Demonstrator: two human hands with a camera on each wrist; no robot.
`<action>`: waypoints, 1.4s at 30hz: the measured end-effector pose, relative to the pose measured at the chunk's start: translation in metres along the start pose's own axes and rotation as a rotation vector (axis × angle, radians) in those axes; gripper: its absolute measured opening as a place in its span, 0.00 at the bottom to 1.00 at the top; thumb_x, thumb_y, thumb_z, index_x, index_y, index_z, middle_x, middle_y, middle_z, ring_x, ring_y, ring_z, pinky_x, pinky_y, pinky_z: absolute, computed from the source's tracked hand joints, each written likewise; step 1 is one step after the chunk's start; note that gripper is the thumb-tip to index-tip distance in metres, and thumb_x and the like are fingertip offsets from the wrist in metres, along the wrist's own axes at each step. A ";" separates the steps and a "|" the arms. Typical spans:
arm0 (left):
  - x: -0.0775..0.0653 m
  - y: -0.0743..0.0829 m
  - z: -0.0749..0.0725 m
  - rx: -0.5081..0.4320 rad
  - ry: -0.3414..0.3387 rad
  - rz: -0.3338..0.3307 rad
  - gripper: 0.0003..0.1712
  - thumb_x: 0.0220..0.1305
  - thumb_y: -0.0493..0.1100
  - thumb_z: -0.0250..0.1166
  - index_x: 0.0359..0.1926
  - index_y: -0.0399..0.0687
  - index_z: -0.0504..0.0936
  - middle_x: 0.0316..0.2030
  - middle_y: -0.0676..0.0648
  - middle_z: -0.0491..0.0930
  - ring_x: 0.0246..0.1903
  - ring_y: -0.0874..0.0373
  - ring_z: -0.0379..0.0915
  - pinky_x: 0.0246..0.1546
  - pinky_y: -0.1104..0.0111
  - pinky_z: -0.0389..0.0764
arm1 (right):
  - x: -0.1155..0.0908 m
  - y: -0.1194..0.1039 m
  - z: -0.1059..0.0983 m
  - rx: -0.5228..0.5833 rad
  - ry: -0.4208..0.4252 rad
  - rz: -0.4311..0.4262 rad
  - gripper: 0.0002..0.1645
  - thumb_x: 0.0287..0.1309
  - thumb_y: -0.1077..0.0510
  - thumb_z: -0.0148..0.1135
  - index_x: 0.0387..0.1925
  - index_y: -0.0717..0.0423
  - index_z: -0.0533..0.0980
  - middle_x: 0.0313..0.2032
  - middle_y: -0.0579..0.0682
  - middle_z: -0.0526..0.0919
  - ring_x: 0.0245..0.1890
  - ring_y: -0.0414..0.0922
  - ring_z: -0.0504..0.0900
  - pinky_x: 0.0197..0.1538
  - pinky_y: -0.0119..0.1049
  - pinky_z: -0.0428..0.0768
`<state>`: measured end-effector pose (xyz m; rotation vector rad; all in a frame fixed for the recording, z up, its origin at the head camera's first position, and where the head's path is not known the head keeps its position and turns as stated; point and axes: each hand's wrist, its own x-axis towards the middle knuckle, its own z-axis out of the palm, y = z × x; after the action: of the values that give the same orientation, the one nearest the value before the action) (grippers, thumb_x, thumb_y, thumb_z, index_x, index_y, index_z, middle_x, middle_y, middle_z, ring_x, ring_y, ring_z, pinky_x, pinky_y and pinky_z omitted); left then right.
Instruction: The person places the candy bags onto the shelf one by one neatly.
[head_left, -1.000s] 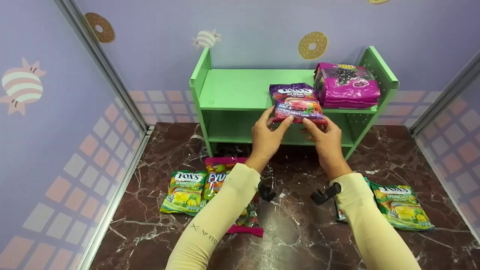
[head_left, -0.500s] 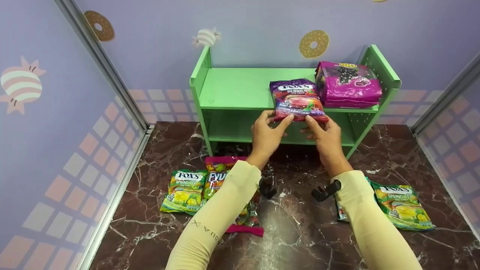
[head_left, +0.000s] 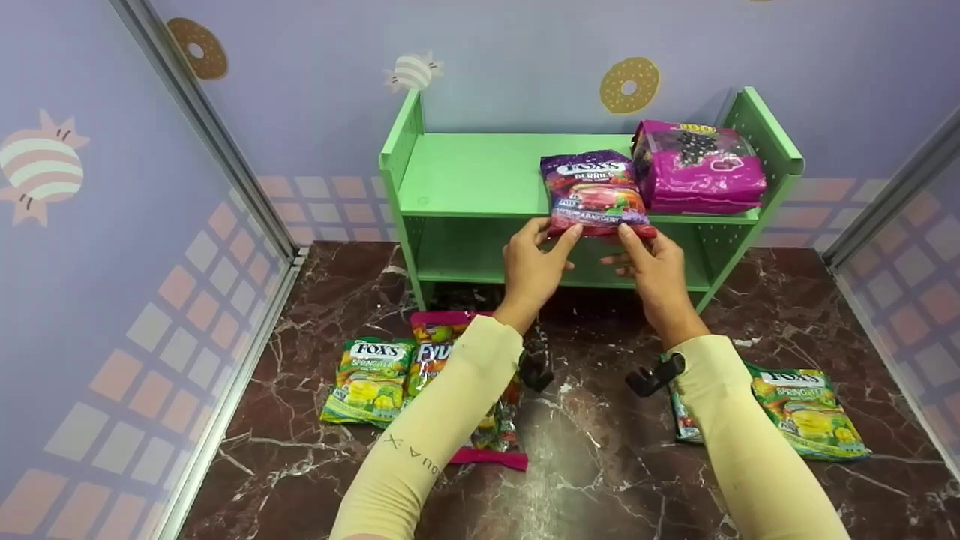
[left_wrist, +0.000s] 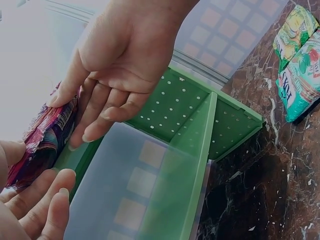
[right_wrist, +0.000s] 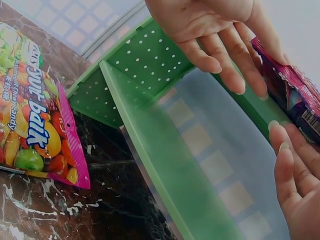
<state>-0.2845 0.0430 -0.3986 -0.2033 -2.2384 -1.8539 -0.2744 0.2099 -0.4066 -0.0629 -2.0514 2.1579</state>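
A purple and red bag of Fox's Berries candy [head_left: 596, 187] lies tilted at the front of the green shelf's top board, its lower edge at the board's front edge. My left hand [head_left: 534, 270] pinches its lower left corner, thumb on top and fingers below. At the lower right corner my right hand [head_left: 654, 276] pinches it the same way. In both wrist views the bag [left_wrist: 45, 135] shows edge-on between the hands, the other fingers spread loosely under it. Right beside it, a magenta candy bag [head_left: 701, 169] sits at the shelf's right end.
The green shelf [head_left: 480, 176] stands against the back wall, with a lower board beneath. On the marble floor at left lie a green Fox's bag [head_left: 369, 382] and a Fruit-balk candy bag [right_wrist: 37, 110], partly behind my left sleeve. Another green Fox's bag [head_left: 806, 412] lies at right.
The berries bag and both hands have shifted slightly upward in the head view, the bag lying flatter. My right thumb has slid a little to the right along its lower edge.
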 end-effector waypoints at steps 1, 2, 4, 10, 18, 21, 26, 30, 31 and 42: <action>0.001 0.000 0.000 0.006 0.002 0.003 0.22 0.62 0.54 0.66 0.50 0.46 0.81 0.47 0.43 0.86 0.22 0.54 0.84 0.25 0.71 0.82 | -0.001 -0.003 0.001 -0.001 0.001 0.003 0.15 0.67 0.47 0.55 0.47 0.52 0.76 0.32 0.41 0.87 0.28 0.39 0.86 0.32 0.29 0.81; 0.001 0.000 0.000 0.012 0.004 0.006 0.21 0.62 0.54 0.66 0.49 0.46 0.81 0.46 0.44 0.86 0.21 0.55 0.84 0.25 0.71 0.82 | -0.003 -0.006 0.001 -0.004 0.001 0.004 0.15 0.67 0.47 0.56 0.46 0.53 0.77 0.31 0.41 0.87 0.28 0.39 0.86 0.32 0.29 0.81; 0.002 -0.001 0.000 0.030 0.010 0.015 0.20 0.62 0.55 0.66 0.47 0.46 0.82 0.44 0.44 0.87 0.21 0.56 0.84 0.25 0.72 0.81 | -0.006 -0.011 0.002 -0.008 -0.010 0.007 0.15 0.67 0.47 0.56 0.44 0.53 0.78 0.30 0.42 0.87 0.27 0.39 0.86 0.31 0.29 0.81; 0.004 -0.002 -0.001 0.054 0.007 0.030 0.16 0.62 0.56 0.66 0.37 0.48 0.84 0.29 0.49 0.88 0.20 0.54 0.83 0.23 0.71 0.81 | -0.008 -0.018 0.005 -0.031 -0.015 0.020 0.16 0.67 0.46 0.55 0.39 0.55 0.78 0.25 0.42 0.87 0.26 0.39 0.85 0.31 0.29 0.80; 0.007 0.000 -0.001 0.074 -0.003 0.026 0.17 0.63 0.57 0.64 0.33 0.49 0.85 0.24 0.51 0.87 0.21 0.51 0.83 0.16 0.71 0.75 | 0.002 -0.009 0.002 -0.017 0.015 0.047 0.18 0.66 0.44 0.57 0.33 0.55 0.79 0.21 0.43 0.85 0.24 0.39 0.84 0.29 0.29 0.79; 0.008 0.000 -0.001 0.093 -0.002 0.027 0.18 0.63 0.58 0.64 0.32 0.49 0.85 0.24 0.51 0.88 0.18 0.56 0.82 0.14 0.72 0.71 | 0.006 -0.004 0.001 -0.029 0.029 0.054 0.21 0.63 0.41 0.58 0.33 0.55 0.79 0.20 0.42 0.85 0.24 0.39 0.84 0.29 0.28 0.79; 0.009 -0.002 -0.001 0.129 0.002 0.044 0.19 0.63 0.59 0.63 0.31 0.49 0.85 0.22 0.54 0.87 0.16 0.62 0.79 0.13 0.73 0.68 | 0.009 0.000 0.002 -0.065 0.056 0.048 0.25 0.62 0.38 0.59 0.35 0.57 0.79 0.19 0.40 0.84 0.22 0.38 0.84 0.29 0.28 0.79; 0.009 -0.003 -0.002 0.158 -0.001 0.058 0.19 0.63 0.60 0.62 0.29 0.52 0.83 0.22 0.55 0.87 0.17 0.59 0.81 0.12 0.73 0.66 | 0.010 0.001 0.003 -0.070 0.063 0.048 0.28 0.62 0.38 0.59 0.38 0.61 0.78 0.18 0.40 0.84 0.22 0.37 0.84 0.29 0.28 0.79; 0.009 -0.004 -0.002 0.160 -0.003 0.060 0.19 0.64 0.60 0.62 0.29 0.52 0.84 0.22 0.55 0.87 0.18 0.58 0.81 0.12 0.73 0.66 | 0.010 0.001 0.003 -0.076 0.066 0.052 0.28 0.62 0.38 0.59 0.38 0.61 0.78 0.18 0.40 0.84 0.22 0.36 0.84 0.29 0.28 0.80; 0.009 -0.005 -0.004 0.127 -0.031 0.032 0.20 0.64 0.59 0.62 0.28 0.49 0.83 0.24 0.50 0.87 0.15 0.62 0.79 0.14 0.72 0.71 | 0.011 0.005 0.001 -0.039 0.061 0.068 0.26 0.60 0.38 0.60 0.35 0.60 0.77 0.19 0.42 0.84 0.22 0.38 0.84 0.28 0.28 0.80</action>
<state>-0.2940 0.0377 -0.3999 -0.2462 -2.3498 -1.6962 -0.2862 0.2107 -0.4108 -0.2044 -2.0862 2.1270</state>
